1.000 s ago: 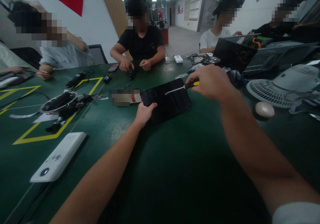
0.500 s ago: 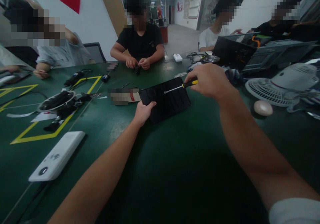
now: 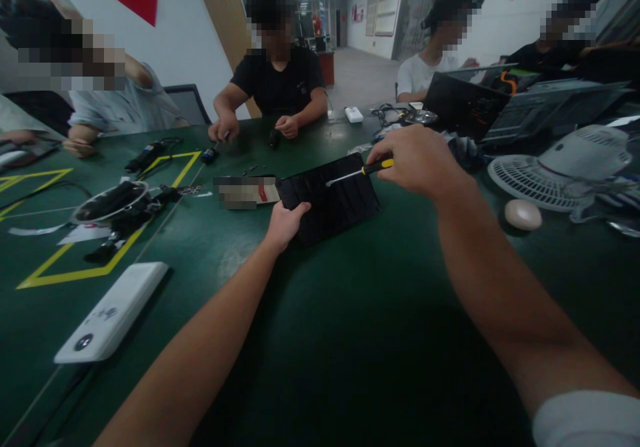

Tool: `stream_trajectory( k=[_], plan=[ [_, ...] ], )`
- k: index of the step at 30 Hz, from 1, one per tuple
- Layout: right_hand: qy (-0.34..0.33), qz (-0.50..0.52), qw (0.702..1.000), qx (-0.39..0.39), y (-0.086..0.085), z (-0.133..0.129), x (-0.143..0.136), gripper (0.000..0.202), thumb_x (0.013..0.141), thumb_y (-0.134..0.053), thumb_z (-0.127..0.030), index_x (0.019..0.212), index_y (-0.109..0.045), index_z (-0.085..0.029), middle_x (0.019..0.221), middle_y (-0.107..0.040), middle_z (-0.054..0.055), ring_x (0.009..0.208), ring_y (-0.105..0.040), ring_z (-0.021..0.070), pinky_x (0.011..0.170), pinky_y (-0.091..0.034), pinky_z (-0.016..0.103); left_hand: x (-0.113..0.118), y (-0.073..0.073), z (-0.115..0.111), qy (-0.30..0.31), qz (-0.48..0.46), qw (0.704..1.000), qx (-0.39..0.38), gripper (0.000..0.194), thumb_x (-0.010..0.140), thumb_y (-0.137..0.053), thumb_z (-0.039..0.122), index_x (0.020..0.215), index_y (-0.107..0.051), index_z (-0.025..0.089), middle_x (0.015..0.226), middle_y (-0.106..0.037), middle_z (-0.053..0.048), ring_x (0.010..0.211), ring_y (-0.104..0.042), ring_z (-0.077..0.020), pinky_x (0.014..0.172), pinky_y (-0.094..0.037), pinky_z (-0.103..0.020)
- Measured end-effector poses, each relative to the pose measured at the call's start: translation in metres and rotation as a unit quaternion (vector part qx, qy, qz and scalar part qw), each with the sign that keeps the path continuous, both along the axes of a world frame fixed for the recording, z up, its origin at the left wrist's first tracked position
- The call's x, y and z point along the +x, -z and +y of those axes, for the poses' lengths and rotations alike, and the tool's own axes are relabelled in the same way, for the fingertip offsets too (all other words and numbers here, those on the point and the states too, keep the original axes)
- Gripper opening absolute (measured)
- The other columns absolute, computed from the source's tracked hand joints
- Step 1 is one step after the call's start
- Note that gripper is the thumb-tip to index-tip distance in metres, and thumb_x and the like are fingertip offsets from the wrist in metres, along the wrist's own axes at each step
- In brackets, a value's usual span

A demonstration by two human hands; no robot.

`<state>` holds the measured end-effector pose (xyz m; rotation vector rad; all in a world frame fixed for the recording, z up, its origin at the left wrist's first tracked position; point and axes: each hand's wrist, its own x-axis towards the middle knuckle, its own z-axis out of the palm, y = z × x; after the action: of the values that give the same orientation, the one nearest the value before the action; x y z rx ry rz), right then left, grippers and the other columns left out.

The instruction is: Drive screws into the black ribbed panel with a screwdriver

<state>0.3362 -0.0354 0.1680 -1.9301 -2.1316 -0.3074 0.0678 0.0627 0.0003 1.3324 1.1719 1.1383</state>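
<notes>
Black panel (image 3: 345, 200) sits at the centre of the frame, slanting so that its right end is higher than its left; its dark face shows faint ridges; the person's left grip (image 3: 287, 226) is closed on its lower left edge, thumb laid over the face, the other fingers mostly hidden; the right grip (image 3: 413, 160), right of centre, is closed around the yellow and black handle of a screwdriver (image 3: 379, 166); the bright shaft points leftward across the panel, its tip over the middle of the face, though whether it touches cannot be told.

Just beyond the panel's left end is a beige piece with a red mark (image 3: 269, 191), partly blurred out; small dark bits (image 3: 255, 169) are scattered above it on the green tabletop (image 3: 320, 340); at lower left lies a long white device (image 3: 113, 314) with a dark cable, and above it a tangle of black gear (image 3: 125, 214) lies by yellow tape (image 3: 65, 279); at right, a white fan (image 3: 563, 157) rests near a pale rounded object (image 3: 523, 214).

At upper centre, a co-worker in a black shirt (image 3: 285, 87) sits across the tabletop, one hand near a small dark object (image 3: 209, 156).
</notes>
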Motion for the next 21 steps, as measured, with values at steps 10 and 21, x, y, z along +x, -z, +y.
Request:
stream_trajectory(
  k=[10,21],
  plan=[
    [0.011,0.021,1.0,0.008,0.007,0.004,0.003,0.036,0.085,-0.078,-0.019,0.116,-0.09,-0.034,0.121,-0.085,0.005,0.119,-0.074,0.037,0.091,-0.056,0.046,0.002,-0.005,-0.005,-0.01,0.009,1.0,0.001,0.036,0.07,-0.086,0.036,0.1,-0.077,0.017,0.103,-0.081,-0.012,0.1,-0.078,-0.0324,0.101,-0.062,-0.049],
    [0.032,0.038,0.999,-0.019,0.008,0.003,0.003,0.031,0.085,-0.08,-0.029,0.113,-0.091,-0.035,0.111,-0.085,0.007,0.11,-0.073,0.0357,0.086,-0.055,0.047,0.0,-0.004,-0.002,-0.007,0.015,1.0,-0.002,0.035,0.071,-0.086,0.036,0.099,-0.077,0.018,0.102,-0.081,-0.011,0.098,-0.078,-0.0326,0.099,-0.064,-0.049]
  ],
)
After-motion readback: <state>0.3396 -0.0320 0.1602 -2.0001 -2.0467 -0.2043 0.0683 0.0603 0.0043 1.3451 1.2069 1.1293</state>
